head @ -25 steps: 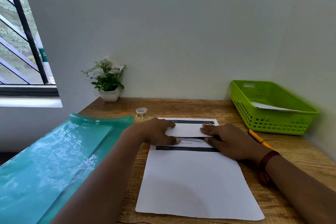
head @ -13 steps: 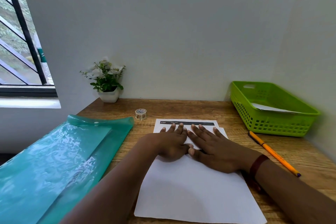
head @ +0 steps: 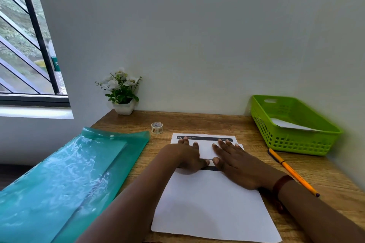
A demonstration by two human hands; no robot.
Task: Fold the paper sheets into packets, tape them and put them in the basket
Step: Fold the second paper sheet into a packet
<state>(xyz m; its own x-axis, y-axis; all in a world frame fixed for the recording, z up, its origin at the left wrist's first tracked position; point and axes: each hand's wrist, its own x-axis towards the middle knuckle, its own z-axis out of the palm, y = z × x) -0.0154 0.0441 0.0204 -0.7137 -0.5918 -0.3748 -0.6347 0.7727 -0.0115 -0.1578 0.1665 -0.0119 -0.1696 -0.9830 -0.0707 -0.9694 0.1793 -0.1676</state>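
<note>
Both hands [head: 189, 157] [head: 239, 165] slid apart; pencil [head: 292, 171] lies beside basket [head: 296, 144].

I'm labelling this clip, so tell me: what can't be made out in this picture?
Head view:
- Print on the sheet: too small to read.
- Paper in the basket: mostly hidden by the basket wall; whether taped unclear.
- Ends of the fold: covered by the left hand and right hand.
- Folder: cut off by the left edge.
</note>
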